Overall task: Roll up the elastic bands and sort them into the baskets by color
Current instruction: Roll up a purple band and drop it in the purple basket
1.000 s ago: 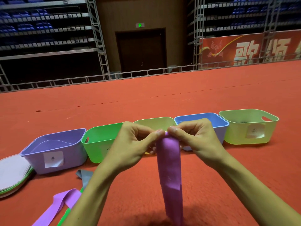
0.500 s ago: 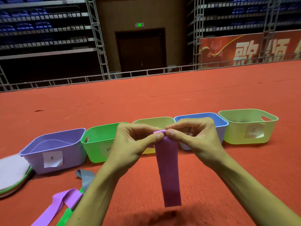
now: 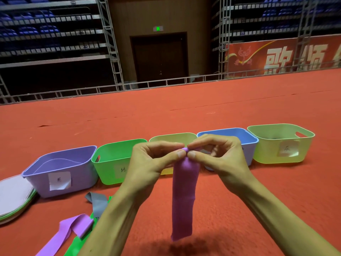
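A purple elastic band (image 3: 184, 196) hangs straight down in front of me, its top edge curled into a small roll. My left hand (image 3: 153, 163) and my right hand (image 3: 219, 156) both pinch that roll between thumb and fingers, above the red carpet. Behind the hands stands a row of labelled baskets: purple (image 3: 60, 170), green (image 3: 112, 159), a pale yellow one (image 3: 171, 138) mostly hidden by my hands, blue (image 3: 245, 139) and light green (image 3: 280, 143). Loose bands lie at lower left: a purple one (image 3: 72, 228), a grey one (image 3: 97, 202) and a green one (image 3: 75, 244).
A stack of flat round pads (image 3: 14, 196) lies left of the purple basket. Red carpet (image 3: 184, 115) stretches beyond the baskets to a metal rail (image 3: 166, 83) and scaffolding at the back.
The hanging tail of the purple band has grown shorter as the top is rolled between my fingers. Both hands have stayed in about the same place.
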A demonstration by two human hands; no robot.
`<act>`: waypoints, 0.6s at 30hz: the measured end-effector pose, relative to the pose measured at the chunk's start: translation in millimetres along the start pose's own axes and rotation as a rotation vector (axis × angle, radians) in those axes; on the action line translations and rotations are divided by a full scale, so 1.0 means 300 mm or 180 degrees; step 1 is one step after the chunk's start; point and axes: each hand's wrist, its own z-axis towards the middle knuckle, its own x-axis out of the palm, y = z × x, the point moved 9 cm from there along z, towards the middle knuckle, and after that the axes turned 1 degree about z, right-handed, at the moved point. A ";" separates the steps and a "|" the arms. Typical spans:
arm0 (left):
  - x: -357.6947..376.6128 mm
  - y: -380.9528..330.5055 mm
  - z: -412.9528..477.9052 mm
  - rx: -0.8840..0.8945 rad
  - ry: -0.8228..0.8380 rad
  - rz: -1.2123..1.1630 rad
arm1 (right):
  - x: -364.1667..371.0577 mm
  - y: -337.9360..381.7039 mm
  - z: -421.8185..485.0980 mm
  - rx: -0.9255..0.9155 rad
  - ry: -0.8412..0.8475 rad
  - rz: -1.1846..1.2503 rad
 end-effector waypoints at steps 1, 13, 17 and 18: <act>-0.002 -0.005 0.000 0.0023 -0.0035 0.0002 | 0.000 -0.007 -0.001 0.0098 -0.0023 0.0162; 0.010 0.011 -0.010 -0.0395 0.0095 -0.0291 | -0.012 -0.001 -0.014 -0.0018 -0.0213 -0.0094; 0.018 0.004 -0.008 -0.0418 0.0183 -0.0126 | -0.013 0.004 -0.023 -0.0052 -0.0216 -0.0002; 0.012 0.001 -0.006 -0.0375 0.0120 -0.0082 | -0.013 -0.001 -0.025 -0.0019 -0.0204 0.0055</act>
